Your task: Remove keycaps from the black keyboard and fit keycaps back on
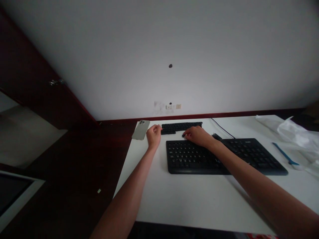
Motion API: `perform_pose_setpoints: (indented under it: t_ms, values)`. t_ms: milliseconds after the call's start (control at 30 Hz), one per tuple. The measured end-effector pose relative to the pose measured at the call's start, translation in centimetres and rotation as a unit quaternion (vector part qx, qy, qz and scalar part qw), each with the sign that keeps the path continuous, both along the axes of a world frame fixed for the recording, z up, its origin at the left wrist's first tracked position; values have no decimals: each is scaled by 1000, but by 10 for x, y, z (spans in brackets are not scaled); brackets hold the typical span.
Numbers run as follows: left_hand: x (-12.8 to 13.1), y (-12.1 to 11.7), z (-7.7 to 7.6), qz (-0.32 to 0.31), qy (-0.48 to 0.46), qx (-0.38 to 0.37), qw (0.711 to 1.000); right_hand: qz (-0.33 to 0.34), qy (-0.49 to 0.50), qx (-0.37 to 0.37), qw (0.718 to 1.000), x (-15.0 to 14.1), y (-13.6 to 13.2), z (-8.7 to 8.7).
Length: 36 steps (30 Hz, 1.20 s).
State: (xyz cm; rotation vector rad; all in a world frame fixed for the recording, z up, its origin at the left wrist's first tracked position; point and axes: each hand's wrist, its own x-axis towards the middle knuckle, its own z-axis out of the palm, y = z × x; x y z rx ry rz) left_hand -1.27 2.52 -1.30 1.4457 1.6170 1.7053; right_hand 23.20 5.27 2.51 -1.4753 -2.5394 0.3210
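My right hand [196, 135] pinches a small black keycap [183, 135] just above the table, behind the keyboard. Beneath my right wrist and forearm lies a black keyboard [191, 165], partly covered by them. Pale spots show among its keys on the left side. Rows of black keycaps [181, 126] are lined up on the table behind it. At the left end of these rows, my left hand [154, 134] is closed with its fingers curled; whether anything is inside cannot be seen.
A phone [141, 129] lies face down at the table's left edge. On the right are a blue tool [285, 153] and crumpled white plastic [296, 132]. A black cable [222, 128] runs behind the keyboard. The white table [159, 202] stands against a wall with sockets [173, 107].
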Motion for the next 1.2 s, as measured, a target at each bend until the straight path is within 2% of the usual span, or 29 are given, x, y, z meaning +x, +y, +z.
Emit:
perform_pose_setpoints:
  t_ms: [267,567,967,1100,1200]
  values:
    - [1,-1,0,-3,3,0,1000,-56,7,-10,998,3,-2,1]
    - [1,-1,1,-1,1,-5,1000,-84,-3,-2,996,-27,11,-2]
    - [3,-4,6,1,6,-7,1000,-82,-8,3,997,-42,16,-5]
    - [3,-3,5,0,3,-2,1000,-78,-6,5,997,-36,11,3]
    - [2,-3,4,1,4,0,1000,-37,0,8,999,-20,-3,17]
